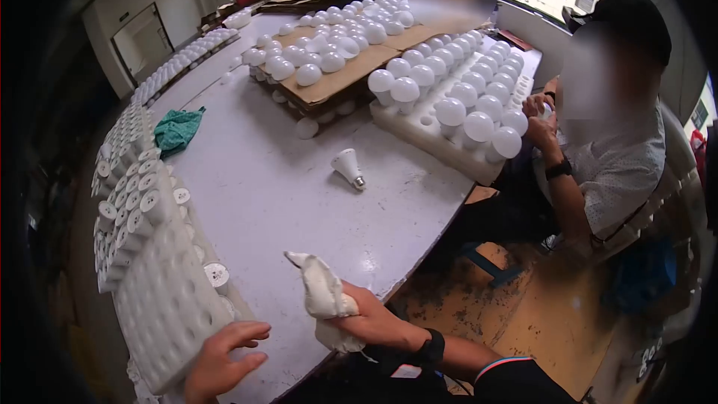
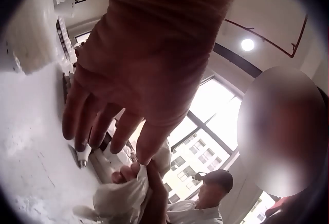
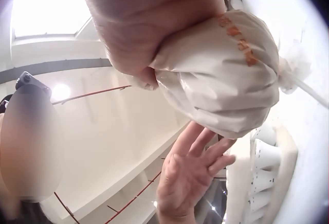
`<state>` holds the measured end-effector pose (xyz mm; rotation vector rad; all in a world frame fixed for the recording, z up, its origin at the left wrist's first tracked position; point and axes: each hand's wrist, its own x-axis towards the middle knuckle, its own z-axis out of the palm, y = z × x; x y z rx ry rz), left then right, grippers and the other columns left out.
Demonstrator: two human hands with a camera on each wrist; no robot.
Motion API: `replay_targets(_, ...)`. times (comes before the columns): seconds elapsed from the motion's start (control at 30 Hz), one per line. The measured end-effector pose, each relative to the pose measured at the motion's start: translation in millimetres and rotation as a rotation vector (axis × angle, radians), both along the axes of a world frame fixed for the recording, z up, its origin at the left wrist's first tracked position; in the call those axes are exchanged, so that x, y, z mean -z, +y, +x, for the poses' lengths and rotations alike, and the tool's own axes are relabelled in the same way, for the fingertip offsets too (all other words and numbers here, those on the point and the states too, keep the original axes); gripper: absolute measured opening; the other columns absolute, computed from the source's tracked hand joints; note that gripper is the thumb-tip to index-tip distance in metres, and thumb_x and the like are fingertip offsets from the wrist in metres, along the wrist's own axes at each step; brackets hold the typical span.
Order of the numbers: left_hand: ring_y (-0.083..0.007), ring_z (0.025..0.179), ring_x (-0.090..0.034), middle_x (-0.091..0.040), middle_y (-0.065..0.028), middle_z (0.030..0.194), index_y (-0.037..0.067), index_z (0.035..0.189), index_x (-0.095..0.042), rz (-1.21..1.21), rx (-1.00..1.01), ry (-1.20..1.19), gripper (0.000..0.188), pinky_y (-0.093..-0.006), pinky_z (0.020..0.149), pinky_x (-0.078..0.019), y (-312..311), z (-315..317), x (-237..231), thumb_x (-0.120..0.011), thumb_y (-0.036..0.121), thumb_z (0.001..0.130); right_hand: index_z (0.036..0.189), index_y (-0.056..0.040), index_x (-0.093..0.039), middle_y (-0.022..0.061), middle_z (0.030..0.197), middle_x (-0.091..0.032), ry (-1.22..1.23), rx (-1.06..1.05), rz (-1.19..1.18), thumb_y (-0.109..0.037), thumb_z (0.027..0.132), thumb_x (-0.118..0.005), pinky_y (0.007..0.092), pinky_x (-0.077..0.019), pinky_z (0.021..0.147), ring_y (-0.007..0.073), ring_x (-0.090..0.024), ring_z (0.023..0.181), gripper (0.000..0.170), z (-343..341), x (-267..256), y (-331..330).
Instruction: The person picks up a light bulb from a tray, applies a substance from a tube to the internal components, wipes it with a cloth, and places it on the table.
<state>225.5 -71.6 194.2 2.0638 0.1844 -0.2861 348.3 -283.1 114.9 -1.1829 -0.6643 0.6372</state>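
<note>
My right hand (image 1: 374, 319) grips a bunched white plastic bag (image 1: 323, 290) above the near table edge. In the right wrist view the bag (image 3: 221, 75) looks full and creased, bears orange print and narrows to a thin tip on the right. My left hand (image 1: 224, 363) is held out with its fingers spread, holding nothing, beside the near end of a white foam tray (image 1: 161, 307). A white bulb (image 1: 348, 170) with a metal screw base lies on its side mid-table, ahead of the bag.
White bulb housings (image 1: 134, 202) stand in rows along the left. A green cloth (image 1: 178, 131) lies past them. Round-topped bulbs fill a cardboard sheet (image 1: 321, 88) and a foam tray (image 1: 419, 135) at the back right. A seated person (image 1: 613, 157) handles a bulb at the right.
</note>
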Motion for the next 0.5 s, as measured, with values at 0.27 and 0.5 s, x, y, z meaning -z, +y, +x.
replay_targets(0.27, -0.0238, 0.109, -0.045, -0.04, -0.0151, 0.122, 0.004, 0.129, -0.031, -0.797, -0.654, -0.611, 0.047, -0.0345, 0.093, -0.0371, 85.2, -33.8, -14.0, -0.041, 0.027, 0.089, 0.099, -0.0035, -0.044, 0.0137, 0.092, -0.056, 0.461, 0.085, 0.296, -0.011, 0.08, -0.049, 0.0381, -0.0424, 0.085, 0.0265, -0.055, 0.094, 0.021, -8.0, 18.5, 21.1)
replay_targets(0.5, -0.0284, 0.111, -0.043, -0.039, -0.0164, 0.124, 0.002, 0.128, -0.032, -0.859, -0.629, -0.558, 0.051, -0.0375, 0.095, -0.0342, 79.2, -50.4, 3.2, -0.043, 0.03, 0.086, 0.085, -0.0075, -0.046, 0.0071, 0.068, -0.055, 0.214, 0.063, 0.421, -0.036, 0.079, -0.057, 0.0424, -0.0338, 0.091, 0.0233, -0.057, 0.074, 0.031, -5.1, 12.4, 18.7)
